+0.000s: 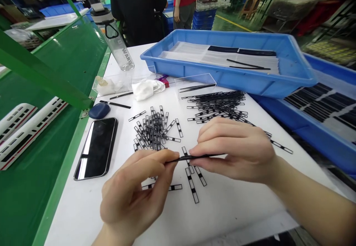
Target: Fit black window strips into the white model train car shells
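Note:
Between my two hands is a thin black strip [184, 158], seen almost edge-on above the white tabletop. My left hand [139, 186] pinches its left end between thumb and index finger. On the other end, the thumb and fingers of my right hand [233, 153] are closed and cover much of it. Below the strip lie a few black-framed strips [192, 186] with clear windows. A loose heap of short framed strips [154, 127] sits behind my left hand. Past my right hand is a second pile of longer framed strips [219, 103].
A blue tray [228, 71] with black strips stands at the back, another blue tray [319, 134] at the right. On the left are a phone [97, 147], a dark blue oval object [99, 110] and a water bottle [118, 43]. A green frame [50, 68] borders the table; people are beyond.

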`<state>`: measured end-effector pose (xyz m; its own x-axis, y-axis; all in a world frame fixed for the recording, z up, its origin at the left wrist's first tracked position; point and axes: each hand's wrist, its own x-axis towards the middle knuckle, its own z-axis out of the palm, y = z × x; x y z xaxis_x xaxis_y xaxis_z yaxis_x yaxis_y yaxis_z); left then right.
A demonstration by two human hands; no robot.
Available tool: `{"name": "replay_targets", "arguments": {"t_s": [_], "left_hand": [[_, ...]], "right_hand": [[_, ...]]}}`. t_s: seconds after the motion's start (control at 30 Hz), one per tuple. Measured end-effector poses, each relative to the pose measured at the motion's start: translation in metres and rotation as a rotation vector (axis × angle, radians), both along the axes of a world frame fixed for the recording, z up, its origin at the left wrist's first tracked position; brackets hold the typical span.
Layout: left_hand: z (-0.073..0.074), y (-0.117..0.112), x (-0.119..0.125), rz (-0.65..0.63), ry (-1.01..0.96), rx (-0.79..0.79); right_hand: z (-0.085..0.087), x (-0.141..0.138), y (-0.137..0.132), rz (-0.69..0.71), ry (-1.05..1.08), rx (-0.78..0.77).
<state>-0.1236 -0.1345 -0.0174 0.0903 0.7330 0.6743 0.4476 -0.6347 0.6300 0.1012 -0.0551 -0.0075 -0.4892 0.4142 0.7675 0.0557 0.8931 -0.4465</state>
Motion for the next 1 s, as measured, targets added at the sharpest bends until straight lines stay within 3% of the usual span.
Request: {"name": "replay_targets", "arguments": {"t_s": [0.13, 0.33, 0.63, 1.0], "left_hand": [[-0.003, 0.001, 0.001, -0.047, -0.045, 0.016], [0.006, -0.001, 0.004, 0.126, -0.020, -0.050], [0.010, 0.001, 0.007, 0.010, -0.079, -0.142], [0.014, 0.001, 0.008, 0.086, -0.126, -0.126]], "right_hand": [[0.000, 0.001, 0.001, 0.009, -0.008, -0.014], [-0.002, 0.000, 0.001, -0.013, -0.013, 0.010], [-0.002, -0.001, 0.002, -0.030, 0.004, -0.010], [-0.002, -0.002, -0.001, -0.034, 0.050, -0.038]]}}
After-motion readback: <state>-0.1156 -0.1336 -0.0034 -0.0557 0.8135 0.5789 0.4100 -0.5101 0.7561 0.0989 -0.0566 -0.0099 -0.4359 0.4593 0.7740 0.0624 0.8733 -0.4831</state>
